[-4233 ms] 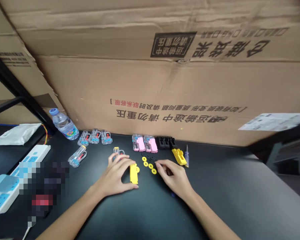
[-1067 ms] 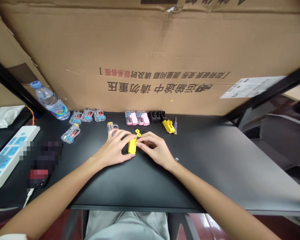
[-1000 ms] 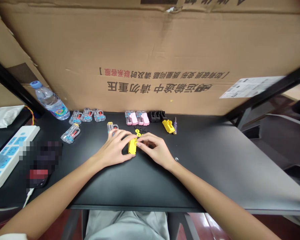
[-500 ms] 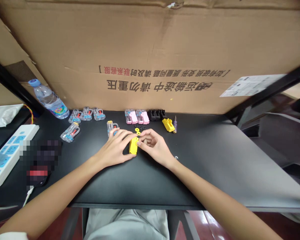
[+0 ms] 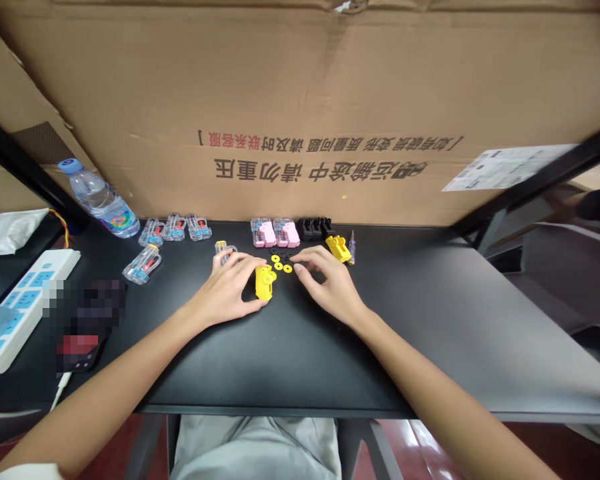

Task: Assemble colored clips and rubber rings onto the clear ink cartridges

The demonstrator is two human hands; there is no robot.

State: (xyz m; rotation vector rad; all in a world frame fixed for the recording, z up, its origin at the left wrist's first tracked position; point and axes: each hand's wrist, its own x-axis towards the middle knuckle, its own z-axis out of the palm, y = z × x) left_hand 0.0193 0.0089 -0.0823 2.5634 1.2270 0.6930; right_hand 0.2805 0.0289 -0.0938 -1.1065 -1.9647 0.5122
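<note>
My left hand (image 5: 229,293) rests on the black table (image 5: 430,313) and pinches a small yellow toy body (image 5: 264,283) between thumb and fingers. My right hand (image 5: 327,283) lies just to the right, fingers curled, its fingertips at several small yellow rings (image 5: 281,265) and black rings (image 5: 286,254) lying loose on the table. I cannot make out anything held in the right fingers. A clear-and-yellow toy piece (image 5: 223,251) lies just beyond my left fingers.
Along the back stand two pink toys (image 5: 275,233), black parts (image 5: 315,229), another yellow part (image 5: 339,248) and a small screwdriver (image 5: 351,247). Clear toys (image 5: 175,229) and a water bottle (image 5: 99,201) lie left. A white power strip (image 5: 15,310) sits far left. Cardboard boxes wall the back.
My right hand has left the yellow toy body and moved back and to the right, onto the loose rings. The left hand keeps its hold on the body.
</note>
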